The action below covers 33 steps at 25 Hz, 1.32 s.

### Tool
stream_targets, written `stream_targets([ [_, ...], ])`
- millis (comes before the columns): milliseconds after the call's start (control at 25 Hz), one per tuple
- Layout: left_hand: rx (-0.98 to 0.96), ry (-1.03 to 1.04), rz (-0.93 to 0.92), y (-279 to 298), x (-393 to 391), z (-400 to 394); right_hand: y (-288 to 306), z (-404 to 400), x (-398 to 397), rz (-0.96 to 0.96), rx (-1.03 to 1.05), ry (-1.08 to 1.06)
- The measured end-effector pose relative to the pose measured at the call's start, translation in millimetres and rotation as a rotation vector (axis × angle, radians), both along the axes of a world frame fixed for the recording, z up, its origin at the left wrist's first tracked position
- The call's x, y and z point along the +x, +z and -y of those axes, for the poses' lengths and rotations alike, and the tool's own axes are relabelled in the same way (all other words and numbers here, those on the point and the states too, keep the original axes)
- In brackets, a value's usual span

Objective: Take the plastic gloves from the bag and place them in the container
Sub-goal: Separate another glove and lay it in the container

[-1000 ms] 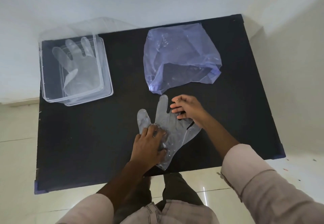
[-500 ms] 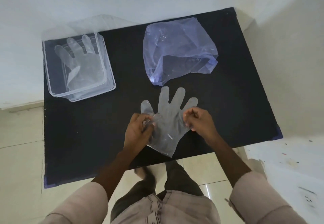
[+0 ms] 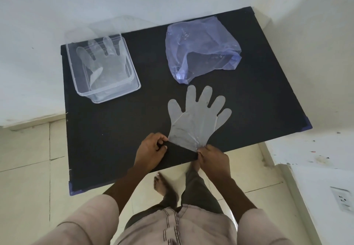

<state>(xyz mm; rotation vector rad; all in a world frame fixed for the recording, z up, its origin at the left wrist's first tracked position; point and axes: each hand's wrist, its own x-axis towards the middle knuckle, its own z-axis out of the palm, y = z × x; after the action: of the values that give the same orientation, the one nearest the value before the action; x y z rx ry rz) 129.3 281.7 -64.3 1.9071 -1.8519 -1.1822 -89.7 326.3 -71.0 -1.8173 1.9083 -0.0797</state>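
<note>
A clear plastic glove (image 3: 197,118) lies flat on the black table (image 3: 115,135), fingers spread and pointing away from me. My left hand (image 3: 151,150) pinches the left corner of its cuff. My right hand (image 3: 212,158) pinches the right corner, near the table's front edge. A bluish plastic bag (image 3: 203,51) lies crumpled at the back, its mouth facing me. At the back left stands a clear container (image 3: 132,72) with another glove (image 3: 105,62) lying inside it.
The table sits in a corner between white walls. Its front edge runs just behind my hands. A tiled floor, my legs and a bare foot (image 3: 164,189) show below. A wall socket (image 3: 342,198) is at the lower right.
Both hands slid back from the glove's palm and fingers to its cuff corners. The glove now lies spread flat with all its fingers showing.
</note>
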Motion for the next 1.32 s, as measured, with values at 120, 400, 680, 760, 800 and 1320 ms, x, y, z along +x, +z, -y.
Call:
stream_targets([
  [120,-0.038,-0.031,0.03,0.7,-2.3,-2.3,3.4,3.4,-1.4,0.019,-0.05,-0.047],
  [400,-0.078,-0.014,0.095,-3.5,-23.6,3.5,24.2,26.6,-10.0,0.339,-0.025,-0.366],
  [680,-0.273,0.011,0.024,2.9,-39.0,18.5,50.1,51.4,-25.7,0.632,0.125,-0.556],
  [760,-0.368,-0.059,0.01,10.6,-41.7,29.0,56.9,58.9,-32.7,0.685,0.187,-0.569],
  [800,-0.403,-0.094,0.01,15.9,-43.2,34.4,60.8,62.9,-36.6,0.695,0.224,-0.56],
  [1320,-0.489,-0.143,-0.057,53.0,-58.0,78.4,56.2,68.1,-43.0,0.231,-0.221,-0.171],
])
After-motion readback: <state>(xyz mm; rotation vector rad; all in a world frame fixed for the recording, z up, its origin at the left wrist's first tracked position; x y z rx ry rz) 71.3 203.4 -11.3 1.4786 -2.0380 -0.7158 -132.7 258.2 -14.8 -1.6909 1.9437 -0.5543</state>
